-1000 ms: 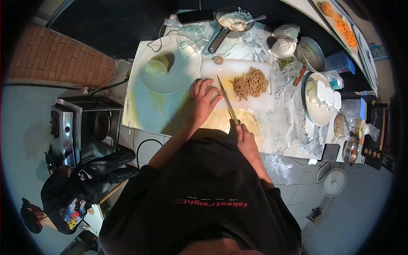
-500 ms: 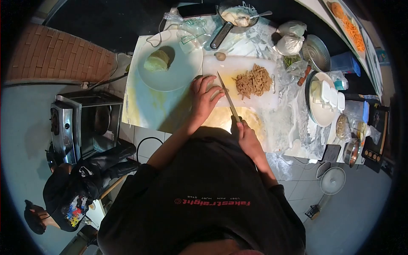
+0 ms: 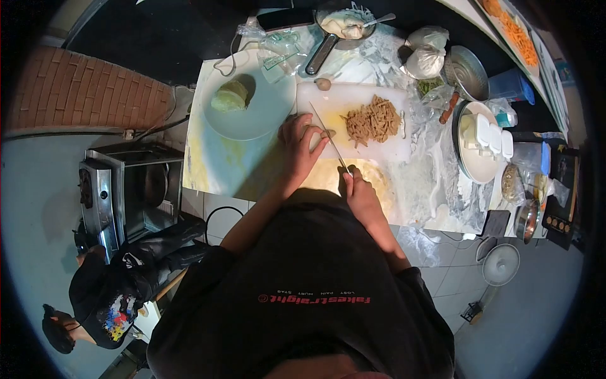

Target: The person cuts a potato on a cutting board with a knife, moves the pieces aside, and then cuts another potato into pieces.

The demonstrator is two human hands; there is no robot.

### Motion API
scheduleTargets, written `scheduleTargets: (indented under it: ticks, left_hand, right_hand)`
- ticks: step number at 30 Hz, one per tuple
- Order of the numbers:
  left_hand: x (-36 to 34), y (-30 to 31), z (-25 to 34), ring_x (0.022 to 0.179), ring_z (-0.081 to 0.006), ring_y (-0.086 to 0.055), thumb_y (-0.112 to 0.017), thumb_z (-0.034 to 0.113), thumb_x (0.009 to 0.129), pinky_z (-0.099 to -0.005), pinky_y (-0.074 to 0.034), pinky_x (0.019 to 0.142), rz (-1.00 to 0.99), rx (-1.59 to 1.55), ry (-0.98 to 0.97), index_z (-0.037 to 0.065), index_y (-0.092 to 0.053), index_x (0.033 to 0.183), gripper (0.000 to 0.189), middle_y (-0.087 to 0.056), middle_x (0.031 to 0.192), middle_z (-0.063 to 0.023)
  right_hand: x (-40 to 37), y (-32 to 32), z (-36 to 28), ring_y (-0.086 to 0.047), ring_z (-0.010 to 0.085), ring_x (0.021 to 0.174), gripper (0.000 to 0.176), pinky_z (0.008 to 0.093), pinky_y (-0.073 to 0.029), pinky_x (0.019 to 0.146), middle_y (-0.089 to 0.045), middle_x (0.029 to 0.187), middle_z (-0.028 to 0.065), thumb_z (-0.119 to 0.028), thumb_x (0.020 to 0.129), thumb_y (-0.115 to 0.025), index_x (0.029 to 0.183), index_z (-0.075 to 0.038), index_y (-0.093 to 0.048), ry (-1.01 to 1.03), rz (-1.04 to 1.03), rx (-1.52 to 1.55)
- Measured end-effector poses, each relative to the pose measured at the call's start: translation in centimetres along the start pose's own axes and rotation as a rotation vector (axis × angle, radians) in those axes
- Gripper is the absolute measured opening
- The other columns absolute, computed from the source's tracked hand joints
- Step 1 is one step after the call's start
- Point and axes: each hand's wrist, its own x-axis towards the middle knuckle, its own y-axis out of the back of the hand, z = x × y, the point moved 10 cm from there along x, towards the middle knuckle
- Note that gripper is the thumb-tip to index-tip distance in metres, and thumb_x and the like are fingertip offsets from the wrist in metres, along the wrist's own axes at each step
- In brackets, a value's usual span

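Where the black-shirted torso meets the counter edge, the right hand point(image 3: 360, 192) is seen closed tight around the handle of a knife point(image 3: 329, 138), whose thin blade is angled away and to the left across the near edge of a white board point(image 3: 344, 95). Just left of the blade, the left hand point(image 3: 302, 146) is laid palm down on the board's left end, with its fingers bent and slightly fanned and the fingertips set just beside the steel. Whether anything is pinned beneath them cannot be told, since the spot is covered by the hand. To the right of the blade, apart from it, a heap of brown strips point(image 3: 374, 120) is piled on the middle of the board. Left of the board, close against its corner, a pale plate point(image 3: 265, 120) is set, with a wedge of cabbage point(image 3: 230, 98) on its far left part. Beyond the board's far edge a small round bulb point(image 3: 324, 83) is lying on the counter. Farther off, a pan point(image 3: 341, 28) is placed with its handle pointed toward the board and a spoon point(image 3: 377, 20) resting in it. A phone point(image 3: 287, 19) is seen beside the pan on the left and two knotted bags point(image 3: 424, 55) on its right.
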Motion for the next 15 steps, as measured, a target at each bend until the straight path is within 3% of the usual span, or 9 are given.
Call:
scheduleTargets:
  ticks: [3, 9, 15]
  left_hand:
    - [-0.1, 0.2, 0.3, 0.119, -0.0308, -0.051, -0.083, 0.022, 0.075, -0.0508, -0.033, 0.104, 0.013, 0.051, -0.026, 0.014, -0.065, 0.097, 0.029, -0.056, 0.130, -0.0070]
    - [0.8, 0.2, 1.3, 0.121, -0.0308, -0.050, -0.083, 0.022, 0.076, -0.0527, -0.032, 0.106, -0.043, 0.110, -0.048, 0.015, -0.065, 0.098, 0.029, -0.054, 0.133, -0.0063]
    - [3.3, -0.4, 0.5, 0.122, -0.0314, -0.048, -0.080, 0.020, 0.078, -0.0533, -0.031, 0.108, -0.051, 0.106, -0.109, 0.014, -0.066, 0.102, 0.028, -0.054, 0.128, -0.0062]
  right_hand:
    - [-0.5, 1.2, -0.4, -0.065, 0.0523, 0.082, 0.042, 0.0579, -0.053, 0.072, -0.067, 0.082, 0.0330, -0.036, 0.108, -0.040, 0.122, 0.001, -0.055, 0.047, 0.024, 0.037]
    - [-3.1, 3.4, 0.5, -0.063, 0.0539, 0.085, 0.043, 0.0562, -0.051, 0.071, -0.066, 0.086, 0.0344, -0.038, 0.108, -0.040, 0.120, 0.000, -0.057, -0.084, 0.010, 0.144]
    - [-2.9, 2.0, 2.8, -0.064, 0.0531, 0.090, 0.054, 0.0533, -0.051, 0.076, -0.065, 0.088, 0.0372, -0.041, 0.108, -0.041, 0.129, 0.006, -0.057, -0.144, 0.003, 0.218]
